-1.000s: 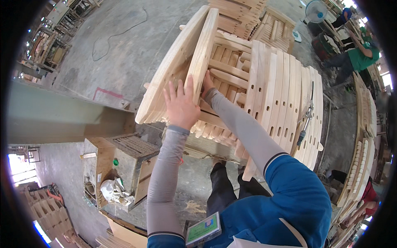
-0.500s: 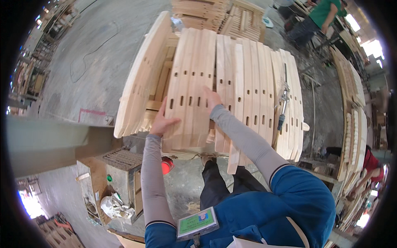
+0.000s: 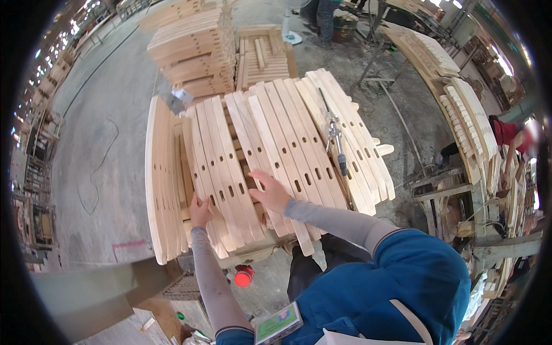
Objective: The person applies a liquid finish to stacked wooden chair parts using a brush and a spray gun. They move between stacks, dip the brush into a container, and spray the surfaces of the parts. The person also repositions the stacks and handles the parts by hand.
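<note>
A row of pale wooden slats [image 3: 221,172], each pierced with oval slots, lies across a stack in front of me. At the left edge of a group of these slats, my left hand [image 3: 201,213] touches the wood, thumb and finger apart. My right hand [image 3: 270,194] is over the gap on that group's right side, fingers spread and holding nothing. More slats [image 3: 163,190] stand on edge at the far left of the stack. On the right-hand slats lies a metal hand tool [image 3: 335,138] with a thin rod and a dark grip.
Behind the stack stand a tall pile of slotted wood [image 3: 192,49] and a pallet of pieces [image 3: 261,57]. A red container [image 3: 244,276] is on the floor below. At right is a bench with wood parts [image 3: 466,118], with a person in red [image 3: 509,132] beyond it.
The slat group between my hands has come down and left against the upright slats. My right hand has loosened from its side. The view has swung right.
</note>
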Motion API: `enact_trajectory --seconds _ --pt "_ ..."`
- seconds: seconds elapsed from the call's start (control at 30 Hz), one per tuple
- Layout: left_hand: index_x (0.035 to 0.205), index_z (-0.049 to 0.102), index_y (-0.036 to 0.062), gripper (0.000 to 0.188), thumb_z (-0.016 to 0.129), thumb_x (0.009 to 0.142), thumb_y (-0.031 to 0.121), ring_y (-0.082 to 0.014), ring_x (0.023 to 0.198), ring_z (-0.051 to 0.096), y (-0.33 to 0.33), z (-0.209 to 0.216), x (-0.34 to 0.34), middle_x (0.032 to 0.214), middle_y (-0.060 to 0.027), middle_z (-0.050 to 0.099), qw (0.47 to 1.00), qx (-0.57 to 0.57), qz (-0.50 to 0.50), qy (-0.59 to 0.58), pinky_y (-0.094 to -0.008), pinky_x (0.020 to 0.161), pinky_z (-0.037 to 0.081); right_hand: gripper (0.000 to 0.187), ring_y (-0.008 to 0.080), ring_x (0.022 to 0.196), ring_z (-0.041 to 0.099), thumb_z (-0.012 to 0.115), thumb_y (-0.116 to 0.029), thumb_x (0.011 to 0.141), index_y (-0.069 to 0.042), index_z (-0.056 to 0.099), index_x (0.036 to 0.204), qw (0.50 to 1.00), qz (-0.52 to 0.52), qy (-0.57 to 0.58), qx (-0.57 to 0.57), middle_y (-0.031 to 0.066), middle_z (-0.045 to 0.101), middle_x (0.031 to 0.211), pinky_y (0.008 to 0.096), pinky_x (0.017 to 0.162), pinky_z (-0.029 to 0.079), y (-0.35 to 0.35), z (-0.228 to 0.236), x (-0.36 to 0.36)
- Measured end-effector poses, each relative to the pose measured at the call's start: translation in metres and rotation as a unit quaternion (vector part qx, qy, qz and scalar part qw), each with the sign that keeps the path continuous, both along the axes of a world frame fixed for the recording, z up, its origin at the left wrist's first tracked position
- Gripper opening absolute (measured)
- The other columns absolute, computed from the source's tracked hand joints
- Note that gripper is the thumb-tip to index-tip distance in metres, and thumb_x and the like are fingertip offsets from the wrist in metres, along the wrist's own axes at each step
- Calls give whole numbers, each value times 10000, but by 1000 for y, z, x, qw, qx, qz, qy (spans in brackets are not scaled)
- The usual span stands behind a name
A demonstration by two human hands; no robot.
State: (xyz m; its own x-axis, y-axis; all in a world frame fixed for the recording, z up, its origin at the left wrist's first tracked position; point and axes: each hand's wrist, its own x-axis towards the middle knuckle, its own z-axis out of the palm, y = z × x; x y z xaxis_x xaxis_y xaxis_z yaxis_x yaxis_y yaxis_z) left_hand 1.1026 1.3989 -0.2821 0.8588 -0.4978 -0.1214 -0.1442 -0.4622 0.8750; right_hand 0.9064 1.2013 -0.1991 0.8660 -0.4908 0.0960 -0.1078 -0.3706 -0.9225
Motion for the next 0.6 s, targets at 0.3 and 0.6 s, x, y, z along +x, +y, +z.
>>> enact_trajectory --seconds 0.3,0.6 --pt "1199 421 -21 442 537 806 146 -203 938 539 -31 28 -15 1062 -135 552 999 18 -37 -34 -301 825 409 592 386 1143 345 579 -160 719 57 332 1211 877 -235 329 -260 231 360 1239 376 957 319 -122 20 -136" --pt "1323 202 -6 891 673 659 357 -347 1247 242 0 150 -28 1343 -210 267 810 388 12 -439 -415 1029 209 622 323 949 497 527 -85 677 5 300 1249 931 -226 220 -184 209 462 1049 390 800 435 -164 3 -169"
